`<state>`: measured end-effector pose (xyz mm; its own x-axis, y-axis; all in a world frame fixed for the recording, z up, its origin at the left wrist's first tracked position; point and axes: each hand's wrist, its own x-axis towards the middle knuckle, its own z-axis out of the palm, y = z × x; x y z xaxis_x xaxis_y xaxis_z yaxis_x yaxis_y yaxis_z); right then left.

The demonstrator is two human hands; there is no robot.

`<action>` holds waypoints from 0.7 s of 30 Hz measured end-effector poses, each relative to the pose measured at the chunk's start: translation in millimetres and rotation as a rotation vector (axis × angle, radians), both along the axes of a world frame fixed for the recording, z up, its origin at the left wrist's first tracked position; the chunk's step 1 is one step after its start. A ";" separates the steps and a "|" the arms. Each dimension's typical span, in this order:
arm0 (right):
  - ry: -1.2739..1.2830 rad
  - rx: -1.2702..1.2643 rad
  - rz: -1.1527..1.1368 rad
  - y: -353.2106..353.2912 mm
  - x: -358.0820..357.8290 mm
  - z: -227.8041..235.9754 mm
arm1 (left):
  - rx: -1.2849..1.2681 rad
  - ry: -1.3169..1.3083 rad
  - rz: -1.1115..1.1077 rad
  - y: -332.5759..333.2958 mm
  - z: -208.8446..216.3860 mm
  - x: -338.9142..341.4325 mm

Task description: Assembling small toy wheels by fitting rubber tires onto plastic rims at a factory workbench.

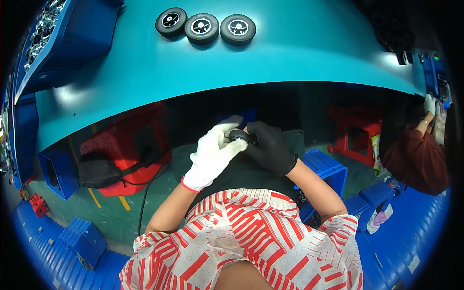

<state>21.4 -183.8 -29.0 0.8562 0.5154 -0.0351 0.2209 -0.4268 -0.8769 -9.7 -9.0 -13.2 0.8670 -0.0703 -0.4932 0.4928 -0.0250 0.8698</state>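
Observation:
My left hand (212, 157), in a white glove with a red cuff edge, is closed around a black wheel (238, 136) in front of my chest. From the other side my right hand (272, 149), in a black glove, grips the same wheel, its fingers bent at the rim. The gloves cover much of the wheel, so its face shows only in part. Beyond my hands, three black wheels with silver-marked hubs lie flat on the teal table: a left one (171, 22), a middle one (201, 28) and a right one (238, 29).
The teal table (290, 58) curves ahead, its near edge beyond my hands. A blue bin (77, 43) with shiny parts stands at far left. Red stools (130, 145) and blue crates (326, 166) sit lower down. At right, a co-worker's gloved hand (429, 104) is by the table.

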 end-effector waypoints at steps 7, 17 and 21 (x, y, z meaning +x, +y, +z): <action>-0.134 -0.340 0.329 0.7 15.9 8.6 | 0.347 -0.097 -0.441 2.9 17.4 8.8; -0.299 -0.388 0.361 -4.9 4.2 -1.3 | 0.265 -0.040 -0.333 2.5 -13.8 -5.1; -0.216 -0.332 0.238 -6.7 -1.1 0.1 | -0.023 0.206 -0.211 4.6 -9.0 4.4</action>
